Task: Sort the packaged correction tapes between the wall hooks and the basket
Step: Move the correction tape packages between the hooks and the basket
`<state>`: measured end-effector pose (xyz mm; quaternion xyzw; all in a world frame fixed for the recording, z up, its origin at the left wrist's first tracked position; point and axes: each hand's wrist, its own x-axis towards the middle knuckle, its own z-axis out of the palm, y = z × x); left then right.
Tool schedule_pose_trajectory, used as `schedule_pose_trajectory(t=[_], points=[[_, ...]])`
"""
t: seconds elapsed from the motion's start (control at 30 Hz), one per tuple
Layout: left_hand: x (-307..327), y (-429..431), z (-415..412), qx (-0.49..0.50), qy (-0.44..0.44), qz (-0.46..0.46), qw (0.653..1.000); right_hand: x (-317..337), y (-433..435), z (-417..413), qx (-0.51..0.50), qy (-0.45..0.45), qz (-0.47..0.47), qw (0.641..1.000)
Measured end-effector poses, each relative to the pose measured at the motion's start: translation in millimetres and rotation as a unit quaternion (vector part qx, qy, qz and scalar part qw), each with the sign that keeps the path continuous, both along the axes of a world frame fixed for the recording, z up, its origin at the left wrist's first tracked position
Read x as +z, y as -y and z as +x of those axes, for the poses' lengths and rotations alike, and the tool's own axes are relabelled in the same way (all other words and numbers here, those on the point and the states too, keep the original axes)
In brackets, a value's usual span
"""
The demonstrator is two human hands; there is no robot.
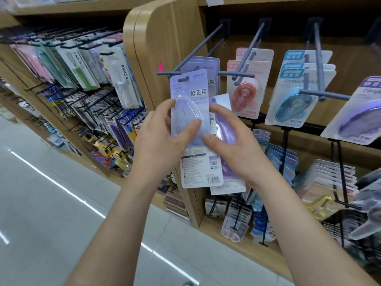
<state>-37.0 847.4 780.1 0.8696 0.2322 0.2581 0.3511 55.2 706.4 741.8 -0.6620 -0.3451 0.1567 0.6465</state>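
Note:
My left hand (162,139) grips a lilac packaged correction tape (188,96) by its lower half, thumb across the clear blister. Its hang hole sits just below the tip of a grey wall hook (171,73) that carries more lilac packs (206,67). My right hand (233,145) holds a small stack of other packs (203,172), one turned back side out with a barcode, a purple one (223,129) behind it. No basket is in view.
Further grey hooks to the right carry red tape packs (245,93), blue ones (294,104) and a purple one (358,120). Lower black racks (334,182) hold more stationery. A wooden divider (165,38) stands left of the hooks, with pen racks (86,69) beyond. Tiled floor lies below.

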Motion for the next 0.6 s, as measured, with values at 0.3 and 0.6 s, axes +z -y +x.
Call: schedule_pose_trajectory(t=[0.3,0.6], points=[[0,0,37,0.045,0.017,-0.021,0.999,-13,22,-2,-0.082,0.02,-0.024,0.996],[-14,-5,56,0.038,-0.011,0.027,0.999,-22,43,-10,-0.16,-0.037,0.032,0.986]])
